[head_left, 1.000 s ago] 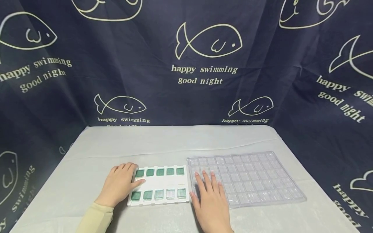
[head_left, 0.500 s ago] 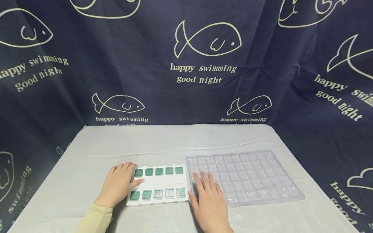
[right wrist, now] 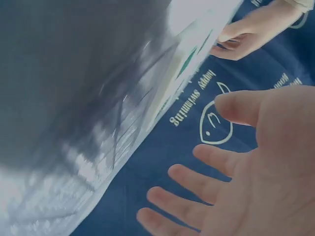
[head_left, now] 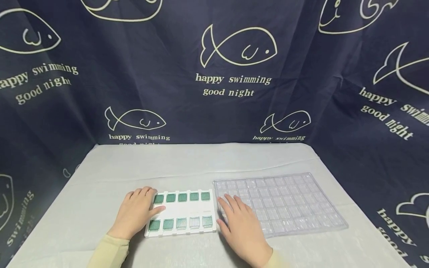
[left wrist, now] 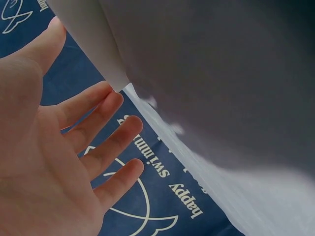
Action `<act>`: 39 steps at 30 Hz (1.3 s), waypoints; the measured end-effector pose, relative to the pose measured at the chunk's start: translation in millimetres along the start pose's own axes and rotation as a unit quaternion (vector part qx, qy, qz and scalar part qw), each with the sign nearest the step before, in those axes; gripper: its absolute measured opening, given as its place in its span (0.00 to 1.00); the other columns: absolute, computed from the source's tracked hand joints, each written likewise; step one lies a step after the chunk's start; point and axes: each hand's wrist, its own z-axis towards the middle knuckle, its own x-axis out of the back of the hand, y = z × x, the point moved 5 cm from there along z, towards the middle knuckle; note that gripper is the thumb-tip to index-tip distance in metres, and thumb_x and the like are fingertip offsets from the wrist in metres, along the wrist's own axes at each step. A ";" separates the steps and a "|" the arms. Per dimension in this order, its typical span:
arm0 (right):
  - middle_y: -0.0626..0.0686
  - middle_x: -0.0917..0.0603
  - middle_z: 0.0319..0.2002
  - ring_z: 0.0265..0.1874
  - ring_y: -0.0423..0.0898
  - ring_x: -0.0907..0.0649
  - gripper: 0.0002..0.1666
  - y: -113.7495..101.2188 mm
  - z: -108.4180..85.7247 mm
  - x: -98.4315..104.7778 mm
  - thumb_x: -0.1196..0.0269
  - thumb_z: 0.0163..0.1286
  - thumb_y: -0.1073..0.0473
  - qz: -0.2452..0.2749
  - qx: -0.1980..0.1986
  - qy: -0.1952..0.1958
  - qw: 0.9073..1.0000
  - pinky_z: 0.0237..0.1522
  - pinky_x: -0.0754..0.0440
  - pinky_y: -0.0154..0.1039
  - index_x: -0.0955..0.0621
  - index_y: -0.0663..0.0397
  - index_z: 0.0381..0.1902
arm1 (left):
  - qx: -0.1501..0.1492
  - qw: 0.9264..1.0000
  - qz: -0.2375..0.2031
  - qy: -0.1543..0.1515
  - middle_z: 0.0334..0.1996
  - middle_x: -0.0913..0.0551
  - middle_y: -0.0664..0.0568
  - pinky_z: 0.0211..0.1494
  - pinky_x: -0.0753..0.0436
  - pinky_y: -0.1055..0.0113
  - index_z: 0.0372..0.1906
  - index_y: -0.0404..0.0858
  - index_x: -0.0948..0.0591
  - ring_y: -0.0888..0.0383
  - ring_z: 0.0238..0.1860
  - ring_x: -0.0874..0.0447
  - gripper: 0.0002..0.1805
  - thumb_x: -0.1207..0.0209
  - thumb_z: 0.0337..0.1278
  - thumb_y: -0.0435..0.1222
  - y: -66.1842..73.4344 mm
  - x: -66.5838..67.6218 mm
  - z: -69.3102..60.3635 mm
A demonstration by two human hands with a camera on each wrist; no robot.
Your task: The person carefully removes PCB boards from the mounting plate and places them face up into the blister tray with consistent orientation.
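Observation:
A white tray with two rows of green pin-grid squares lies on the table at centre-left. At its left end is my left hand, the thumb over the tray's top and the fingers by the far left corner. In the left wrist view those fingers are spread and nearly straight. Beside the white tray on the right lies a clear plastic compartment tray. My right hand is over the clear tray's near left part, palm down, holding nothing. Spread, relaxed fingers show in the right wrist view.
A white cloth covers the table. Dark blue fabric with fish drawings and lettering hangs behind and at both sides. The two trays lie almost edge to edge.
My right hand has turned so that its fingers point more to the left, and its wrist has shifted right. My left hand and both trays stay in place; the head view has shifted slightly.

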 end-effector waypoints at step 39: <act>0.42 0.10 0.37 0.34 0.39 0.23 0.11 2.8 97.6 -32.4 0.24 0.59 0.52 0.018 0.191 -0.022 0.981 0.36 0.27 0.31 0.14 0.44 0.39 | 0.017 1.000 0.004 -0.019 0.54 0.16 0.45 0.61 0.22 0.43 0.55 0.39 0.19 0.43 0.56 0.18 0.32 0.31 0.54 0.57 0.3 -0.5 1.3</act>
